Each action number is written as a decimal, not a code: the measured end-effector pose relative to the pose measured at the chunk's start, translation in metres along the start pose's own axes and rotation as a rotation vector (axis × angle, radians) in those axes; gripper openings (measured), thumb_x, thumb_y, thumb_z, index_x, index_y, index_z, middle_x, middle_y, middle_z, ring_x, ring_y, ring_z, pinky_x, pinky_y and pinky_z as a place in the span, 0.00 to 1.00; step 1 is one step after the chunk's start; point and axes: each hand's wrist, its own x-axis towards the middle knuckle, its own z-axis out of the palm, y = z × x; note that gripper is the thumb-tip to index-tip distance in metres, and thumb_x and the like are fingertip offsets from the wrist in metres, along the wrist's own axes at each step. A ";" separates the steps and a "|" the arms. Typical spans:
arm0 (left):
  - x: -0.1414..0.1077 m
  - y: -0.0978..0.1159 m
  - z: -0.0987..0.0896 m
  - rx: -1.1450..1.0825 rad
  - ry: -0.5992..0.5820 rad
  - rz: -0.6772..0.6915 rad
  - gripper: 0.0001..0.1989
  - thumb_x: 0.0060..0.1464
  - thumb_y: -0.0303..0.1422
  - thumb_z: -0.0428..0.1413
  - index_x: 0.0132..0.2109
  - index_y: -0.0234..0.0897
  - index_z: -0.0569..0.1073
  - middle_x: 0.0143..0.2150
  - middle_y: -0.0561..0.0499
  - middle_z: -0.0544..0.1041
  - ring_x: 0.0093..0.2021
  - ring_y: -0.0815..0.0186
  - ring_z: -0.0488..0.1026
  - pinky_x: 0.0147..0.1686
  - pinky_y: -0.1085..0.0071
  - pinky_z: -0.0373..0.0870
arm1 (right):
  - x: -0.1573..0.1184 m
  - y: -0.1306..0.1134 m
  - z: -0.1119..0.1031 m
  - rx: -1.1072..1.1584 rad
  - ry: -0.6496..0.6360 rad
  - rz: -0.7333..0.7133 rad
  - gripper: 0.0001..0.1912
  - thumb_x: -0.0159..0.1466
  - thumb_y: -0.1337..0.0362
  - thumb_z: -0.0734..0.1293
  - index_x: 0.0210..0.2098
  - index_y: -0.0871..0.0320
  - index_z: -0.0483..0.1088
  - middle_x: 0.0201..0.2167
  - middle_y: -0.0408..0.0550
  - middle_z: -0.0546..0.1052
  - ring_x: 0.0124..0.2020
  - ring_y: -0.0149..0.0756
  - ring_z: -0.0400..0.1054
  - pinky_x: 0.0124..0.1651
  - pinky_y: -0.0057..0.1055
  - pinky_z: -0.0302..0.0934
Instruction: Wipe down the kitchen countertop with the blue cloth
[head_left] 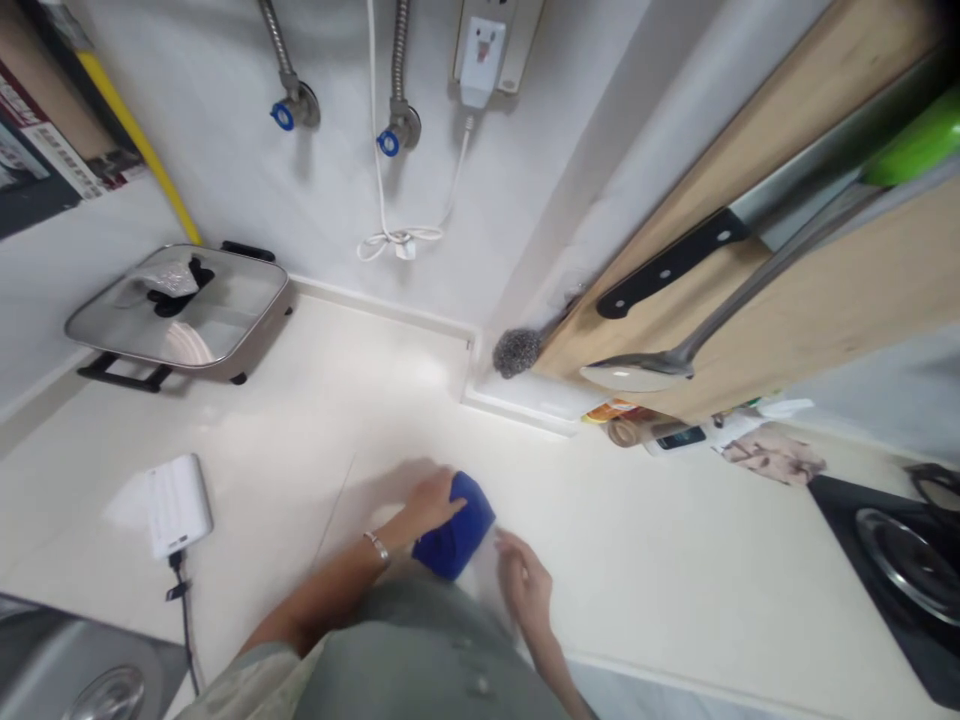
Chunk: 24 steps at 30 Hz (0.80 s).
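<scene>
Left hand [431, 508] on a blue cloth [456, 535]; thumb laid across its top, fingers at its upper left edge, hand partly open. Whether it pinches or merely presses, cannot tell. Bracelet [376, 547] at that wrist. Cloth lies on a pale counter [637, 560], close before the person's body, between the two hands; looks folded, though blur makes that uncertain.

Right hand [527, 582] just right of the cloth, half-curled, a gap between thumb and fingers; it appears to hold nothing.

Well left of the left hand: white device [178, 505] with a dark cable [187, 615] running toward the person. Farther out, ahead and left of that hand: rectangular pan [259, 345], glass lid on.

Beyond the right hand, slightly left: steel scourer [516, 352]. Ahead and to its right: knife [671, 262] and metal spoon [637, 373] against a wooden board [832, 290]. Well right of the right hand: dark cooktop [840, 520], with patterned fabric [776, 455] beside it.
</scene>
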 end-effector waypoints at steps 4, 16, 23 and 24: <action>0.022 -0.013 -0.038 -0.443 -0.080 -0.044 0.21 0.54 0.42 0.62 0.51 0.34 0.75 0.47 0.43 0.81 0.47 0.57 0.78 0.48 0.63 0.76 | -0.005 0.010 0.017 -0.097 0.119 -0.046 0.16 0.68 0.56 0.58 0.37 0.50 0.77 0.42 0.52 0.82 0.46 0.50 0.78 0.50 0.51 0.72; 0.166 0.018 -0.141 -0.676 0.538 -0.086 0.28 0.58 0.40 0.63 0.61 0.34 0.69 0.52 0.41 0.79 0.51 0.59 0.77 0.55 0.64 0.71 | -0.006 0.022 0.039 -0.386 0.236 -0.030 0.11 0.69 0.59 0.57 0.42 0.49 0.71 0.42 0.54 0.79 0.45 0.52 0.76 0.48 0.53 0.71; 0.215 0.047 -0.081 -0.413 0.459 0.087 0.22 0.63 0.37 0.57 0.61 0.34 0.71 0.53 0.39 0.76 0.56 0.55 0.71 0.60 0.61 0.65 | -0.007 0.028 0.040 -0.448 0.245 -0.047 0.12 0.69 0.61 0.56 0.43 0.46 0.71 0.42 0.52 0.79 0.44 0.50 0.77 0.45 0.51 0.73; 0.217 0.045 -0.073 -0.371 0.502 0.111 0.22 0.64 0.37 0.56 0.62 0.35 0.70 0.55 0.39 0.75 0.58 0.55 0.69 0.62 0.59 0.64 | -0.008 0.030 0.040 -0.462 0.243 -0.048 0.12 0.70 0.62 0.56 0.43 0.47 0.71 0.42 0.52 0.79 0.44 0.49 0.77 0.45 0.49 0.72</action>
